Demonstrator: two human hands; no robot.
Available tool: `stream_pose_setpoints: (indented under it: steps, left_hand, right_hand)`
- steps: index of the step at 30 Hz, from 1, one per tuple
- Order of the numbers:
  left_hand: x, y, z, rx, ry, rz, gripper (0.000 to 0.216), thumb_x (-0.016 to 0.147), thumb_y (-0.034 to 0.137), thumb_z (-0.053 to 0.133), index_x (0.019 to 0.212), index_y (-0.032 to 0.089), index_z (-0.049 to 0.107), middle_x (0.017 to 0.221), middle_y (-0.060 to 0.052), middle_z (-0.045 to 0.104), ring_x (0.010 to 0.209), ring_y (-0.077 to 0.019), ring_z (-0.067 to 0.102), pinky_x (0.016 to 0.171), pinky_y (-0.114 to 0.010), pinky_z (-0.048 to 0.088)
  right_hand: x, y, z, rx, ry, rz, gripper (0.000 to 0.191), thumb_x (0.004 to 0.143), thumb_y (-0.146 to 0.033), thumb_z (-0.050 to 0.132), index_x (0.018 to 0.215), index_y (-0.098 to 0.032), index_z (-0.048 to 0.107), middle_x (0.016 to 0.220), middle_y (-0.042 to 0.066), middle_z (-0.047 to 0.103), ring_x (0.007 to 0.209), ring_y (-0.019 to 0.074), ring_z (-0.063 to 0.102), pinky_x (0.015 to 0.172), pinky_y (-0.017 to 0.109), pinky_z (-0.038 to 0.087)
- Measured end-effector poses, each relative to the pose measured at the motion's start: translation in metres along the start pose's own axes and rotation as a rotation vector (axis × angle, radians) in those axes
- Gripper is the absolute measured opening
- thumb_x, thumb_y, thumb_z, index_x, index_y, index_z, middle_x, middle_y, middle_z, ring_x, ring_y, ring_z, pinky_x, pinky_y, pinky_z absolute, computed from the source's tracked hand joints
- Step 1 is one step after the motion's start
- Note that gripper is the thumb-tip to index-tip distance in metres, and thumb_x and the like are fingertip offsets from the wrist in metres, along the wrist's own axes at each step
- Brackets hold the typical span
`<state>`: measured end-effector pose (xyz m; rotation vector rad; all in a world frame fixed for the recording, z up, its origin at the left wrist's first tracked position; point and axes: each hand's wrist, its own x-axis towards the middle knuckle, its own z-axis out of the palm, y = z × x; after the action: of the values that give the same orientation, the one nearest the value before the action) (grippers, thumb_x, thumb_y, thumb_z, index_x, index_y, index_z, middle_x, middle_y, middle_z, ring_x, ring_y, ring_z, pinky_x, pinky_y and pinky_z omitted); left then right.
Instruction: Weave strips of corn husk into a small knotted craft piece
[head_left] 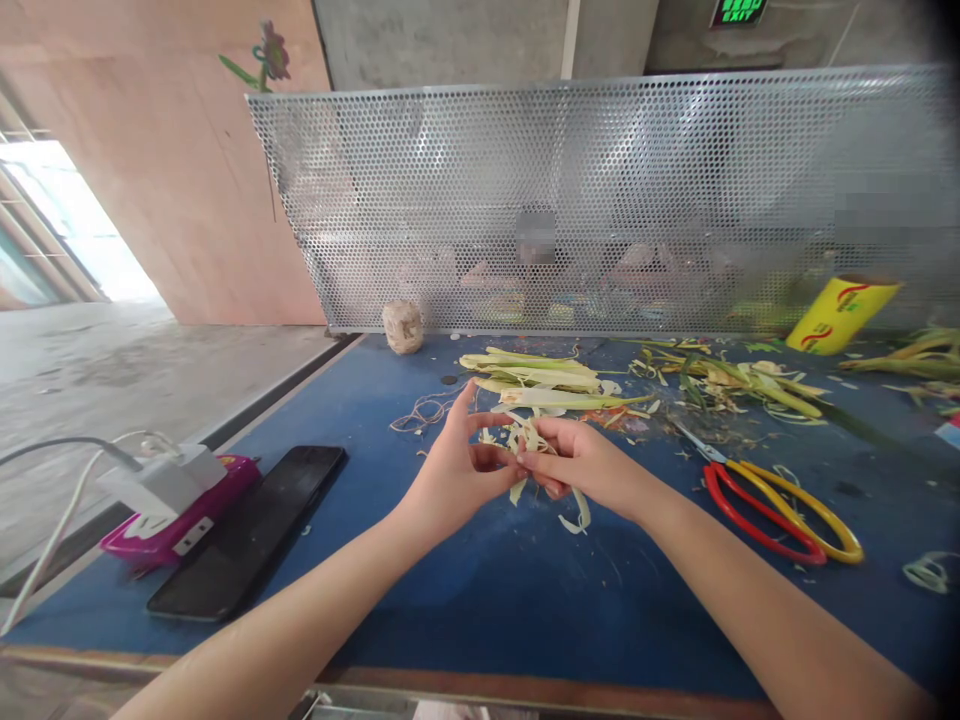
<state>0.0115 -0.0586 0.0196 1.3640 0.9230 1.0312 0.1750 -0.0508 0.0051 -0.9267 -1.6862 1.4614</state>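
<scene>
My left hand (457,465) and my right hand (577,460) meet above the blue table (480,580), fingertips pinched together on thin pale leaf strips (525,440). A curled strip (577,520) hangs below my right hand. Just beyond the hands lies a bundle of pale green-yellow leaf strips (540,380). My left index finger points up; the other fingers close on the strips.
Red-and-yellow scissors (765,490) lie right of my hands among leaf scraps (735,385). A black phone (251,525) and a pink power strip with a white charger (176,500) sit at the left. A perforated metal screen (600,200) backs the table; a yellow roll (844,315) and a twine ball (403,326) stand near it.
</scene>
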Motion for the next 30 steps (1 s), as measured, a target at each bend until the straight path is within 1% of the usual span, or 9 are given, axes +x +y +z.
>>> stream_pose_setpoints:
  steps: [3, 6, 10, 15, 19, 23, 26, 28, 30]
  left_hand:
    - [0.002, 0.002, -0.003, -0.103, -0.035, -0.033, 0.104, 0.057, 0.008, 0.072, 0.136, 0.028, 0.009, 0.122, -0.015, 0.047, 0.064, -0.0079, 0.061, 0.064, -0.028, 0.051]
    - [0.003, 0.005, -0.007, -0.185, -0.061, -0.065, 0.104, 0.054, 0.005, 0.074, 0.136, 0.026, 0.014, 0.124, -0.016, 0.047, 0.064, -0.0085, 0.062, 0.067, -0.030, 0.051]
    - [0.001, 0.010, -0.007, -0.217, -0.080, -0.105, 0.104, 0.054, 0.003, 0.074, 0.136, 0.025, 0.015, 0.127, -0.017, 0.046, 0.063, -0.0073, 0.061, 0.068, -0.030, 0.052]
    - [-0.005, 0.009, -0.005, -0.170, -0.207, -0.169, 0.114, 0.054, 0.003, 0.074, 0.137, 0.037, 0.003, 0.136, -0.018, 0.032, 0.063, -0.0076, 0.061, 0.064, -0.031, 0.051]
    - [-0.008, 0.005, -0.007, -0.101, -0.278, -0.096, 0.119, 0.057, 0.004, 0.072, 0.133, 0.049, -0.008, 0.141, -0.018, 0.021, 0.062, -0.0063, 0.060, 0.056, -0.026, 0.048]
    - [-0.008, 0.001, -0.006, -0.097, -0.317, -0.081, 0.120, 0.058, 0.008, 0.073, 0.130, 0.051, -0.014, 0.141, -0.018, 0.022, 0.060, -0.0062, 0.059, 0.051, -0.024, 0.046]
    - [-0.005, 0.002, -0.003, -0.168, -0.193, -0.058, 0.113, 0.061, 0.016, 0.073, 0.136, 0.040, -0.008, 0.132, -0.015, 0.039, 0.066, -0.0085, 0.060, 0.059, -0.025, 0.048]
    - [-0.002, 0.006, 0.000, -0.172, -0.026, -0.040, 0.106, 0.064, 0.019, 0.071, 0.139, 0.029, -0.002, 0.121, -0.013, 0.050, 0.071, -0.0098, 0.060, 0.063, -0.024, 0.048]
    - [0.000, 0.010, 0.002, -0.145, 0.118, -0.030, 0.101, 0.067, 0.018, 0.069, 0.140, 0.022, -0.002, 0.111, -0.011, 0.057, 0.068, -0.0090, 0.058, 0.059, -0.022, 0.046]
  right_hand:
    - [0.001, 0.004, -0.002, 0.149, 0.012, 0.032, 0.023, 0.074, -0.036, 0.063, 0.076, -0.017, 0.050, 0.045, -0.008, 0.042, 0.041, 0.0043, 0.036, 0.042, 0.019, 0.028]
    - [0.003, 0.006, -0.004, 0.346, -0.026, 0.092, 0.024, 0.073, -0.033, 0.065, 0.073, -0.016, 0.049, 0.044, -0.009, 0.040, 0.038, 0.0030, 0.031, 0.041, 0.019, 0.026]
    - [0.003, 0.006, -0.008, 0.423, -0.017, 0.110, 0.025, 0.073, -0.032, 0.066, 0.070, -0.016, 0.048, 0.045, -0.009, 0.040, 0.038, 0.0026, 0.031, 0.041, 0.019, 0.027]
    - [0.001, 0.002, -0.016, 0.417, 0.019, 0.099, 0.025, 0.074, -0.032, 0.065, 0.069, -0.016, 0.047, 0.047, -0.009, 0.039, 0.040, 0.0029, 0.031, 0.043, 0.019, 0.029]
    - [0.000, 0.000, -0.021, 0.446, 0.038, 0.038, 0.024, 0.075, -0.029, 0.063, 0.066, -0.017, 0.044, 0.048, -0.009, 0.038, 0.039, 0.0027, 0.029, 0.041, 0.019, 0.026]
    - [-0.001, -0.003, -0.018, 0.442, 0.016, 0.032, 0.023, 0.077, -0.029, 0.062, 0.067, -0.016, 0.047, 0.048, -0.008, 0.038, 0.041, 0.0032, 0.029, 0.043, 0.019, 0.026]
    - [-0.004, -0.006, -0.013, 0.415, -0.044, 0.063, 0.022, 0.076, -0.034, 0.063, 0.074, -0.015, 0.051, 0.050, -0.006, 0.043, 0.043, 0.0041, 0.032, 0.044, 0.019, 0.029]
    - [-0.005, -0.008, -0.010, 0.428, -0.098, 0.076, 0.023, 0.079, -0.038, 0.058, 0.079, -0.015, 0.053, 0.051, -0.005, 0.046, 0.044, 0.0047, 0.034, 0.045, 0.020, 0.031]
    - [-0.006, -0.008, -0.007, 0.453, -0.129, 0.082, 0.024, 0.082, -0.040, 0.053, 0.078, -0.016, 0.053, 0.051, -0.003, 0.047, 0.044, 0.0052, 0.036, 0.046, 0.020, 0.032]
